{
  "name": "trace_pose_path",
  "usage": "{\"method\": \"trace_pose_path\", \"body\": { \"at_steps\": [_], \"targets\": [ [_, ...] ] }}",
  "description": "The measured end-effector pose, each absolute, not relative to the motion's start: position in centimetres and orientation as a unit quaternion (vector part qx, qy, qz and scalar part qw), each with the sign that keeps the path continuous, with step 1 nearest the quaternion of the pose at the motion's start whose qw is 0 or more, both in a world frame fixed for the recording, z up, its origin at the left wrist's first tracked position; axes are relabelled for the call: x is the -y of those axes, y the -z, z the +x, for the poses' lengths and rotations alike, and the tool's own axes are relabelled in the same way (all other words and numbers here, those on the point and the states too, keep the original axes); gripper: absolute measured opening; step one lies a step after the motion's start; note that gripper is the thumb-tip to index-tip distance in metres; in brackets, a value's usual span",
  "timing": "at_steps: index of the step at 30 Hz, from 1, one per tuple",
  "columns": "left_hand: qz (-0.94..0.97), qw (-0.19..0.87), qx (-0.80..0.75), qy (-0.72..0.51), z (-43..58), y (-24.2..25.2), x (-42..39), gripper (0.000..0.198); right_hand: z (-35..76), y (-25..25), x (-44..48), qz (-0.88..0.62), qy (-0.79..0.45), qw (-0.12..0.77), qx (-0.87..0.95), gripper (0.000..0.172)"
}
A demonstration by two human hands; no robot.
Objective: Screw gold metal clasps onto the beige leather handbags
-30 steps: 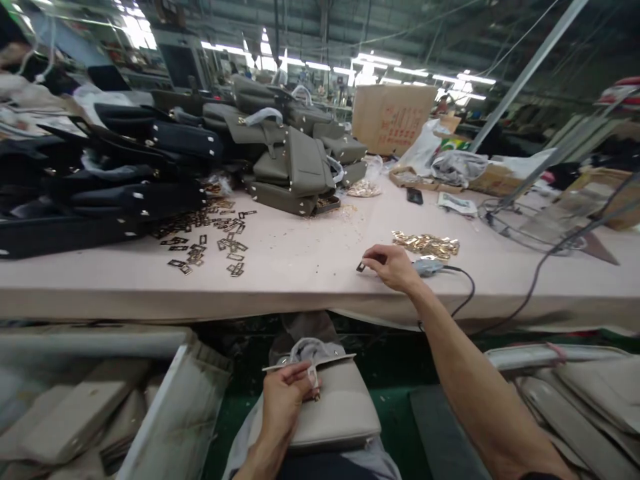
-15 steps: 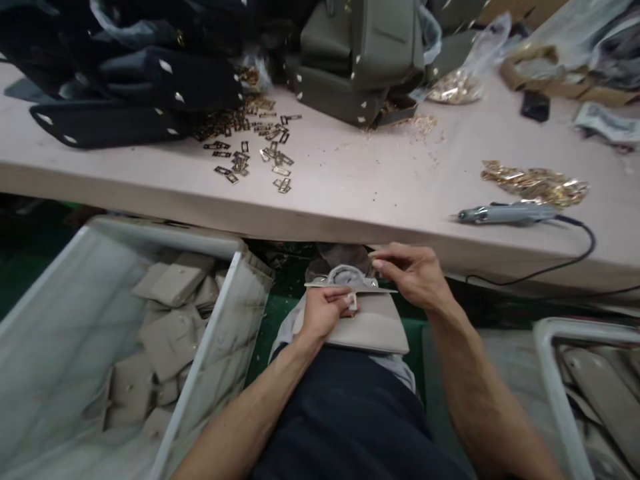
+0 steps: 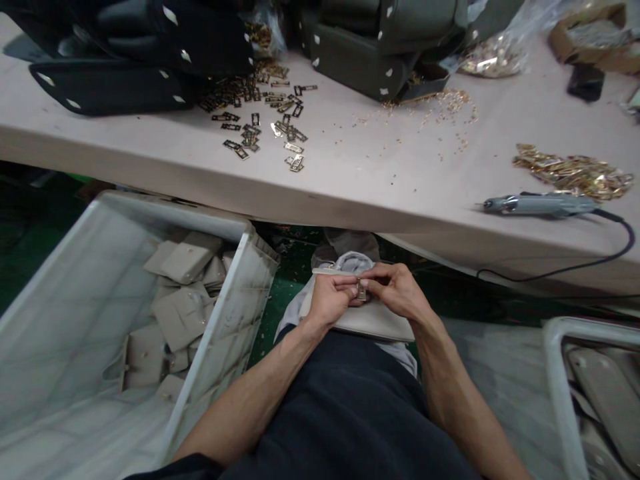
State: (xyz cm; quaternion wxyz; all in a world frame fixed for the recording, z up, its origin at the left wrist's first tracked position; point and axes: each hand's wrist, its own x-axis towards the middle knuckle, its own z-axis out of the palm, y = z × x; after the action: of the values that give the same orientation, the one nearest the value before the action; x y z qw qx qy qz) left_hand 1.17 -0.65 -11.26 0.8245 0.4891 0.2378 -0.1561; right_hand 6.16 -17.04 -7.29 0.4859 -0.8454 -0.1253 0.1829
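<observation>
A beige handbag (image 3: 373,321) lies on my lap, below the table edge. My left hand (image 3: 333,299) grips the bag's front strap, fingers curled. My right hand (image 3: 397,293) meets it from the right and pinches a small metal buckle piece (image 3: 361,291) against the strap. Both hands touch at the bag's front flap. A grey wrapped handle (image 3: 350,262) pokes up behind them.
The pink table (image 3: 350,173) carries scattered metal buckles (image 3: 265,123), a grey corded power tool (image 3: 540,204), a heap of gold fittings (image 3: 573,172), black bags (image 3: 130,60) and olive bags (image 3: 380,47). A white bin (image 3: 220,333) of beige pieces stands at my left; another bin (image 3: 565,373) at my right.
My right hand came off the table with a small metal piece and joined my left hand on the bag. My view tilted down toward my lap.
</observation>
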Motion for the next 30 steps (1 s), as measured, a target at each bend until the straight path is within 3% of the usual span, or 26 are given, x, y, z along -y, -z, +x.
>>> {"method": "trace_pose_path", "body": {
  "at_steps": [26, 30],
  "targets": [
    [0.52, 0.807, -0.227, 0.163, 0.7, 11.0, 1.4, 0.026, 4.4, 8.1, 17.3, -0.86, -0.154, 0.485, 0.042, 0.021],
    [0.515, 0.812, -0.212, 0.172, 0.6, 10.8, 1.4, 0.036, 4.7, 8.5, 17.4, -0.855, -0.169, 0.49, 0.029, 0.018]
  ]
}}
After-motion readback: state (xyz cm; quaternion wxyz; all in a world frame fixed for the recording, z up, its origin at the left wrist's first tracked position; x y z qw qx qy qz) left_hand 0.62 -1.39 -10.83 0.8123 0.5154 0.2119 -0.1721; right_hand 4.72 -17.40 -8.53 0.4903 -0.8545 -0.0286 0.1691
